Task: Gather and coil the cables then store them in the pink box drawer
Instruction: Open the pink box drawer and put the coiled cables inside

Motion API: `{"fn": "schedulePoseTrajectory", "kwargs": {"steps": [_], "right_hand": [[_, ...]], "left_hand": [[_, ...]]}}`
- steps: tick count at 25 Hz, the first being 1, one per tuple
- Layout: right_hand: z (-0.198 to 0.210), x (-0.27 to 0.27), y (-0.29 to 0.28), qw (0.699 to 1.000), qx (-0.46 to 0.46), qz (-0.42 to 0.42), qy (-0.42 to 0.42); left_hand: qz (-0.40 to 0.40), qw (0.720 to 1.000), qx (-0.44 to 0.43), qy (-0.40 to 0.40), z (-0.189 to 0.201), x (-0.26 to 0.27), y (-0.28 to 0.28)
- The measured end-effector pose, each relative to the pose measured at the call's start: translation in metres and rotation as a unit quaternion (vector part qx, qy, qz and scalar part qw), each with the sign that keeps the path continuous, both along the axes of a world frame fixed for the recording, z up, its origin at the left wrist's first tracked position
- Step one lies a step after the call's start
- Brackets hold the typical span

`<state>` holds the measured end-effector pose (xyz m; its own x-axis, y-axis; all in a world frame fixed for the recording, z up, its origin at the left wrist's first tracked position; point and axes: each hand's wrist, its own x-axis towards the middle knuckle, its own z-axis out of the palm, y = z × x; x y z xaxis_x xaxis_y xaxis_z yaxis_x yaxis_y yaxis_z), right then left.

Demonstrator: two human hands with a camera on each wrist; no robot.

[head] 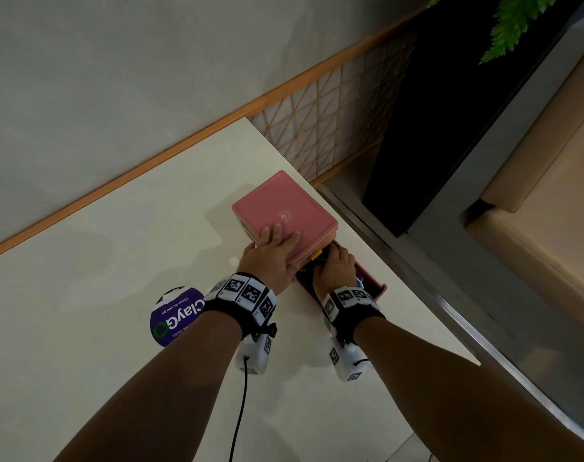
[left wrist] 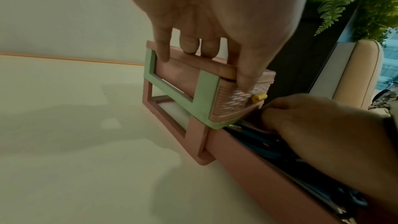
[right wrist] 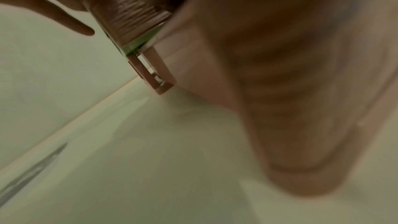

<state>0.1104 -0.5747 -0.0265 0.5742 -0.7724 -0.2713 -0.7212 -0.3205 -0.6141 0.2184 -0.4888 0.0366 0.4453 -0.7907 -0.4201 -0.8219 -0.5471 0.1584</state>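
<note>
Pink box (head: 285, 215) sat near the table's (head: 117, 261) far right corner, its lower drawer (head: 372, 281) pulled out toward the person along the right edge. Drawer's long axis ran from the box front back toward the wrists. Left hand (head: 272, 253) lay on the box lid at its near edge, fingers fairly straight on top, thumb (left wrist: 245, 77) down over the front of the upper drawer, just above a yellow knob (left wrist: 259, 98); it steadied the box rather than clasped anything. Right hand (head: 335, 266) was inside the open drawer, fingers curled down among the cables (left wrist: 258, 140) (dark and blue strands); whether it pinched one or only pressed them flat could not be told. Right wrist view blurred, no help.

Judgement: cables already in the drawer; remaining step is tucking and closing. The closing push would run along the drawer's long axis, away from the person, into the box. Right hand is nearer the drawer front. In the way: the right hand itself, and any strand standing above the drawer rim could jam under the upper drawer. A purple round sticker (head: 175, 316) lay on the table left of the wrists, well clear
</note>
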Motion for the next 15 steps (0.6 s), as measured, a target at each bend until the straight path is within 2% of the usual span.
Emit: {"fn": "schedulePoseTrajectory", "kwargs": {"steps": [4, 9, 11, 15], "right_hand": [[0.011, -0.022, -0.011, 0.996, 0.056, 0.011, -0.068], [0.012, -0.054, -0.014, 0.978, -0.031, 0.204, -0.018], [0.007, -0.064, -0.011, 0.967, -0.073, 0.241, -0.033], [0.004, -0.082, -0.013, 0.960, -0.122, 0.246, -0.055]], "left_hand": [[0.006, 1.000, 0.010, 0.017, 0.003, 0.000, -0.001], [0.008, 0.999, 0.009, 0.030, 0.003, 0.002, 0.001], [0.013, 0.999, 0.008, 0.033, 0.003, 0.002, 0.001], [0.018, 0.999, -0.002, 0.042, 0.001, 0.002, 0.002]]}}
